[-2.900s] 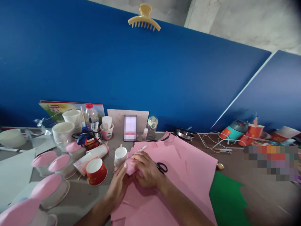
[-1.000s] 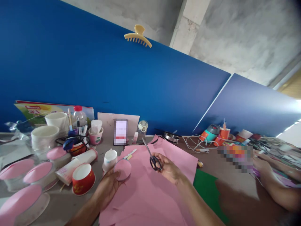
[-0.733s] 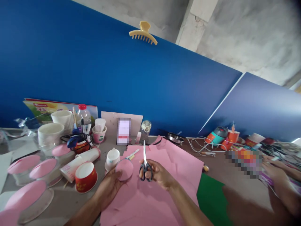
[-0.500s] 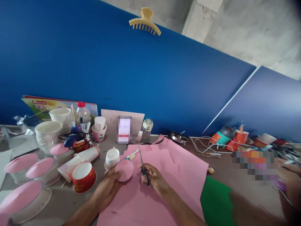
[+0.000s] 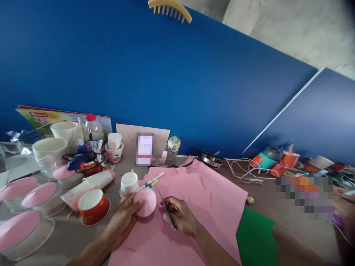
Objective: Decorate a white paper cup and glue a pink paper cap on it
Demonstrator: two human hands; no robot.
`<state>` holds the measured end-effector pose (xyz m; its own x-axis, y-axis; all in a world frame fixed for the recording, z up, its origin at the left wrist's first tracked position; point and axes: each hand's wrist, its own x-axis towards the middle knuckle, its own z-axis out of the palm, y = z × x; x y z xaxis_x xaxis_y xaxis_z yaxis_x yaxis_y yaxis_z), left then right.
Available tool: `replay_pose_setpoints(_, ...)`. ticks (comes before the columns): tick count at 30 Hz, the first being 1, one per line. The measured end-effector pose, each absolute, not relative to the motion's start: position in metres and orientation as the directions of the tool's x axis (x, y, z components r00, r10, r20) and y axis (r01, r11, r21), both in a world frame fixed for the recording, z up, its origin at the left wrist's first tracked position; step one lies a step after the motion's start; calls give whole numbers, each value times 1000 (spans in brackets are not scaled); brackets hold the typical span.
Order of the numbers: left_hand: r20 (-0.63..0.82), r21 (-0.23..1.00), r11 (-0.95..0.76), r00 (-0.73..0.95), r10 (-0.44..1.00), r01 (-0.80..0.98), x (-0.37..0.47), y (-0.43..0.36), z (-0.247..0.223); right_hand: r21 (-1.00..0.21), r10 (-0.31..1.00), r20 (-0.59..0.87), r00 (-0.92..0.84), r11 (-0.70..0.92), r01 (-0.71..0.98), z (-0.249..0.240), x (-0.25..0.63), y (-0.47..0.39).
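Observation:
My left hand pinches a round piece of pink paper by its left side, the thumb lying on top. In my right hand is a pair of scissors with dark handles, its thin blades pointing up and left toward the disc's right edge. Whether the blades touch the disc I cannot tell. Beneath both hands spread large pink paper sheets. A white marker lies on them just beyond the disc, and a small white cup stands close by my left hand.
At left stand bowls topped with pink discs, a red paper bowl and a capped bottle. A phone leans at the back. Green paper lies at right, near another person's hand.
The scissors have tilted further left, their blades now nearer the disc. My left hand still holds the disc. The whole view has shifted slightly, with the hair clip higher in frame.

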<state>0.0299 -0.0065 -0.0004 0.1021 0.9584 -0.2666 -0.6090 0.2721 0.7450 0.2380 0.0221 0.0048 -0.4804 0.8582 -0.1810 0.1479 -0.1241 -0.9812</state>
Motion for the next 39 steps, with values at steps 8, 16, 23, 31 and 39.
replay_pose_setpoints(8, -147, 970, 146, 11, 989, -194, 32, -10, -3, -972, 949, -39, -314, -109, -209, -5, 216, 18)
replay_pose_setpoints(16, -151, 973, 155, 34, 988, -174, 34, -10, 0, -988, 986, -31, -165, -56, -146, -14, 214, 20)
replay_pose_setpoints(23, -130, 943, 166, 138, 982, -289, 38, -8, 5, -970, 999, 15, -48, 3, -242, -16, 214, 24)
replay_pose_setpoints(31, -221, 932, 234, 76, 972, -278, 39, -8, 9, -973, 995, 10, -95, -12, -232, -9, 211, 19)
replay_pose_setpoints(39, -190, 944, 175, -28, 981, -280, 34, -7, -11, -992, 899, -84, -429, -117, -53, 14, 239, 19)
